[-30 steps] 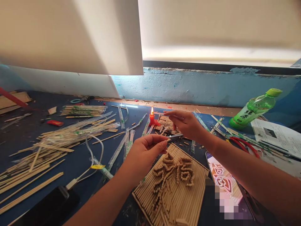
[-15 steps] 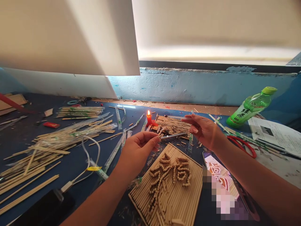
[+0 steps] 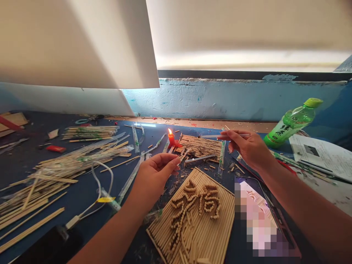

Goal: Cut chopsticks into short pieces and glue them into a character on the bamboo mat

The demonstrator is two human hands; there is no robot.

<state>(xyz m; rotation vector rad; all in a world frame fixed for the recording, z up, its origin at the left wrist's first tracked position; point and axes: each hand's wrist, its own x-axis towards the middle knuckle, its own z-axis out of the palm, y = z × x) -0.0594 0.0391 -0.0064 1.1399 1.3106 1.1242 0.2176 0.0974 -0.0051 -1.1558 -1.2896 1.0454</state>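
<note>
At the centre of the frame the left hand (image 3: 154,172) is raised over the dark blue table (image 3: 82,190), thumb and fingertips pinched together on something too small to make out — perhaps a short bit of stick. To the right and a little higher, the right hand (image 3: 249,148) pinches a thin pale stick (image 3: 220,136) between thumb and forefinger; the stick lies nearly level and points left toward the lit red candle (image 3: 171,138), its tip well short of the flame. The candle stands on the table just left of a small mat of bamboo sticks (image 3: 202,146), and a slim metal blade-like tool (image 3: 199,158) lies at that mat's near edge, between the two hands. Below the hands, at lower centre, sits a larger bamboo-stick board (image 3: 214,234) with small round stick slices set on it in raised figures. A phone (image 3: 258,220) lies just right of the board. Heaps of chopsticks and clear wrappers (image 3: 71,161) fill the left of the frame, a white cable (image 3: 101,190) curls near them, and a green tea bottle (image 3: 293,123) leans at the upper right beside some printed paper (image 3: 321,156).
</note>
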